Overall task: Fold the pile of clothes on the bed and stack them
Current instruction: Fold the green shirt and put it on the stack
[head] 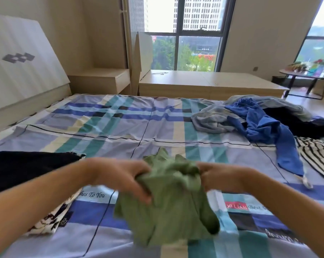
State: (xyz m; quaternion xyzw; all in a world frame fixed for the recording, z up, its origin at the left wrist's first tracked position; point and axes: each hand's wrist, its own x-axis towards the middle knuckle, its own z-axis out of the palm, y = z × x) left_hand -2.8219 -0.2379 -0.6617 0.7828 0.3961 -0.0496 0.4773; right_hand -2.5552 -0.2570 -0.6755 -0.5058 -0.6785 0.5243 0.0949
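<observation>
Green garment [168, 202], bunched, between both hands.

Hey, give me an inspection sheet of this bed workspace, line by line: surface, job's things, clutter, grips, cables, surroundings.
Surface: bed with a wrinkled plaid sheet.
Job's things: green garment, bunched and held up in both hands. The unfolded pile at far right holds a blue garment, grey garment, dark garment and striped garment. A black garment and patterned cloth lie at left.
Clutter: nothing seen.
Grips: left hand and right hand each clutch the green garment's top.
Cables: nothing seen.
Surroundings: white mattress leaning at left, wooden bed base beyond, window, round table at far right.
</observation>
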